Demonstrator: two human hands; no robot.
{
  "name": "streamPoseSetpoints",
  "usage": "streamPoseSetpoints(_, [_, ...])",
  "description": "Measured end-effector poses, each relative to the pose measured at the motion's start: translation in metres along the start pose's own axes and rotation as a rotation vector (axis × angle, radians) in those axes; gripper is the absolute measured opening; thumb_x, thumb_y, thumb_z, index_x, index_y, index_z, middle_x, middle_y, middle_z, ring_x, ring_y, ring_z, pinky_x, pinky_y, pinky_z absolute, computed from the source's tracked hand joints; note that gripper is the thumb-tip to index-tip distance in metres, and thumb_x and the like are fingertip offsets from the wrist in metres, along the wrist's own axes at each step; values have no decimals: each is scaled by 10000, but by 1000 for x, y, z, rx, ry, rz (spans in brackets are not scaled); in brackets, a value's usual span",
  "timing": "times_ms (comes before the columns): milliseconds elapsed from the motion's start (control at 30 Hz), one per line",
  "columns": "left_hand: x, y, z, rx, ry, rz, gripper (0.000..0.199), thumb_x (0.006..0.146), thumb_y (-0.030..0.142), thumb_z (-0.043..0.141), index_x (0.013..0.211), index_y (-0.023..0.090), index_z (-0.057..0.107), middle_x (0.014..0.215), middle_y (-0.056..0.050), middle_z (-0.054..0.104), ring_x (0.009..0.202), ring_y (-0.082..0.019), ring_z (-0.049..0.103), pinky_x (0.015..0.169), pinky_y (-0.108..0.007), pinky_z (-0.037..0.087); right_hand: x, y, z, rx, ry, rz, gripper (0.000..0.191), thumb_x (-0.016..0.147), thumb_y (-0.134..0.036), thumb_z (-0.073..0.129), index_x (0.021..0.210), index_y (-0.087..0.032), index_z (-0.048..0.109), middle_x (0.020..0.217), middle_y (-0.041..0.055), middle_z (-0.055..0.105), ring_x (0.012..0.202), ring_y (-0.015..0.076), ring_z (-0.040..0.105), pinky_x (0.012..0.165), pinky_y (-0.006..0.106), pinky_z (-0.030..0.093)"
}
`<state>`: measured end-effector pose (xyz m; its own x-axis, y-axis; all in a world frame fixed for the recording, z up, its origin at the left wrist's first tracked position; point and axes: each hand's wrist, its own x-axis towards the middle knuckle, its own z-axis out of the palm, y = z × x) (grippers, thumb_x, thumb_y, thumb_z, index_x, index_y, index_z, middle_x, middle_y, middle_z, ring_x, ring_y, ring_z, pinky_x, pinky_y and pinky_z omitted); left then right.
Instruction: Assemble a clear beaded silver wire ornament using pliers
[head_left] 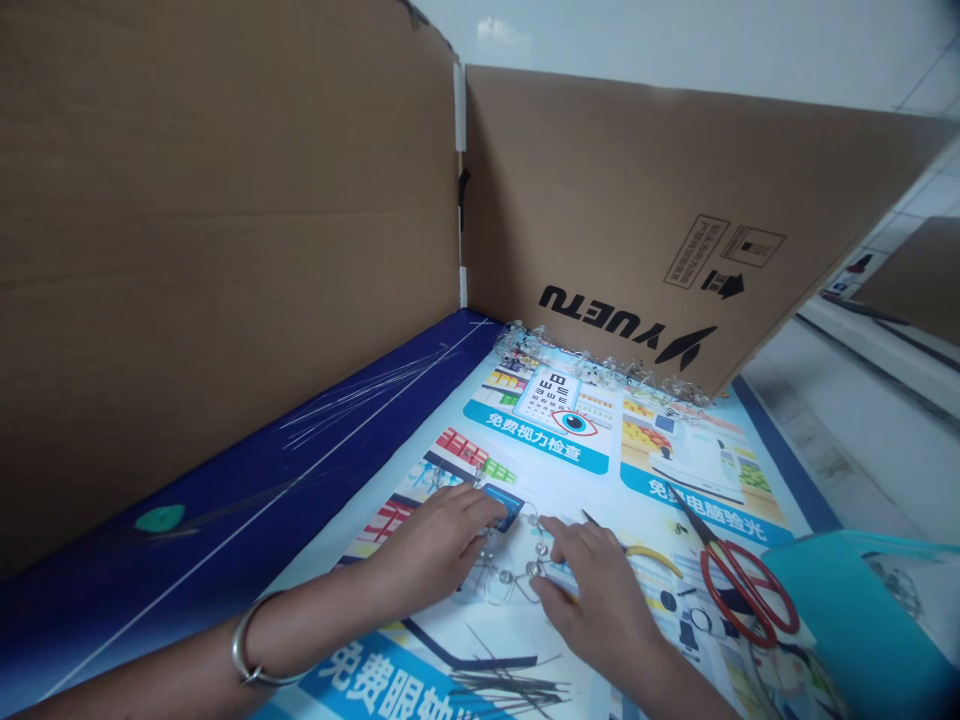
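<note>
Steady the beaded wire (505,577) flat on the printed sheet (547,480), between the curled left hand (446,535), whose grip I cannot tell, and the right hand (600,575), thumb and forefinger parted.

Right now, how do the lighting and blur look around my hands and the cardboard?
Head view: dim light on the left cardboard panel, with a pale glare spot above the right panel; head view: the beads between the left hand and right hand look soft; head view: that right panel's outer corner blurs.
</note>
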<state>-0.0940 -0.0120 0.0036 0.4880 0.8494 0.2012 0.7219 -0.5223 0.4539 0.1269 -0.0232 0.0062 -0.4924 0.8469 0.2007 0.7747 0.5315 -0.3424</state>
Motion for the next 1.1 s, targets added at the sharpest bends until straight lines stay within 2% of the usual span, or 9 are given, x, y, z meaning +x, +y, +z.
streamPoseSetpoints(133, [2, 0, -1, -10, -8, 12, 278, 776, 52, 449, 994, 205, 525, 926, -43, 566, 904, -212, 492, 789, -342, 395, 12, 3, -15, 71, -151, 30, 484, 716, -221, 586, 1190, -235, 491, 801, -5, 605, 773, 184, 537, 739, 318, 396])
streamPoseSetpoints(233, [4, -1, -2, -13, -15, 12, 267, 779, 54, 448, 988, 201, 525, 926, -45, 563, 903, -212, 486, 785, -338, 390, 19, 6, -22, 88, -216, 21, 463, 718, -182, 537, 1175, -253, 509, 768, -28, 623, 722, 159, 550, 691, 269, 391])
streamPoseSetpoints(400, [5, -1, -1, -4, -26, 4, 274, 774, 39, 434, 976, 199, 527, 905, -45, 555, 886, -209, 478, 776, -330, 380, 27, 8, -20, -92, -283, 64, 465, 749, -171, 459, 1202, -272, 493, 772, -29, 657, 690, 148, 576, 618, 232, 365])
streamPoseSetpoints(533, [5, 0, 0, -4, -36, -4, 281, 771, 47, 443, 989, 204, 526, 922, -44, 555, 894, -212, 473, 769, -323, 375, 30, 4, -16, -176, -276, 69, 423, 782, -246, 460, 1203, -280, 486, 903, 18, 669, 772, 187, 591, 651, 261, 347])
streamPoseSetpoints(767, [4, 2, -1, 80, -28, -41, 295, 771, 74, 453, 1020, 215, 528, 920, -48, 554, 920, -232, 462, 796, -355, 358, 29, -1, -15, -297, -240, 74, 242, 813, -293, 444, 1039, -280, 530, 754, 10, 661, 689, 205, 583, 593, 274, 298])
streamPoseSetpoints(1100, [4, 7, -1, 206, -49, -17, 350, 784, 74, 421, 1089, 211, 524, 902, -65, 572, 918, -251, 472, 803, -391, 348, 24, -6, -12, -400, -170, 55, 202, 814, -288, 452, 1003, -293, 523, 699, 3, 649, 623, 196, 570, 562, 277, 256])
